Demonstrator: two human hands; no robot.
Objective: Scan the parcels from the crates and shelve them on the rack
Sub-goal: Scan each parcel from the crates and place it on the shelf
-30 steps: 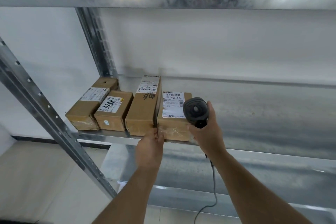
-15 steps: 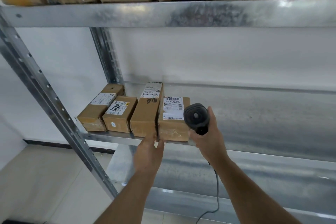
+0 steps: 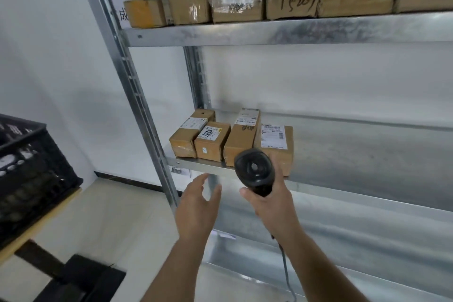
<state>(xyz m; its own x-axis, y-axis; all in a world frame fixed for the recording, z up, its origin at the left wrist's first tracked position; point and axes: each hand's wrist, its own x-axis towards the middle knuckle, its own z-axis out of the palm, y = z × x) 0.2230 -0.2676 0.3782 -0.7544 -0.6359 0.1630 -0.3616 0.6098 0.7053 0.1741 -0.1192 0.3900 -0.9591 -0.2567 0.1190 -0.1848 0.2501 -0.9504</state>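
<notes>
Right grip (image 3: 268,200) wraps barcode scanner (image 3: 253,171) handle, head aimed at parcels (image 3: 239,138) beyond — left grip (image 3: 197,206) beside it, empty, fingers relaxed.

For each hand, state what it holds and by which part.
Right hand grips the barcode scanner by its handle, below the head. Left hand holds nothing.

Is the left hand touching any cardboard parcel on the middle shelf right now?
Apart. The head view shows the left hand open below the shelf edge, bare metal between it and the cardboard parcels.
</notes>
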